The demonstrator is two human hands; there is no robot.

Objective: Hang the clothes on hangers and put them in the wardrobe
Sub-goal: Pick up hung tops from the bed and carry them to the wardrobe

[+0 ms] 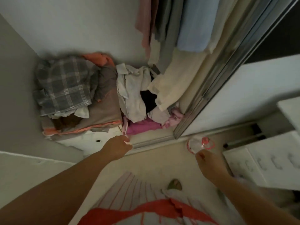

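At the near edge of the head view, a striped grey and red garment (146, 200) is being cut off by the frame, hiding most of the floor (162, 163) below. The picture is blurring, so fine detail is hard to read. The left hand (119, 147) is reaching toward the wardrobe (97, 38) floor, its fingers curling round a thin pale pink strip of cloth (125, 133) that is running up into the pile; the fingertips are hidden behind the knuckles. The right hand (206, 159) is pinching a small clear and red thing (200, 144), too blurred to name. Inside, a heap of clothes (136, 95) is lying beside a plaid shirt (63, 85) on folded fabric, left. Hanging garments (186, 30) are dropping from the far right, their tops cut off. The sliding door frame (211, 82) is narrowing the opening on the right, and a white drawer unit (266, 163) is crowding the near right.
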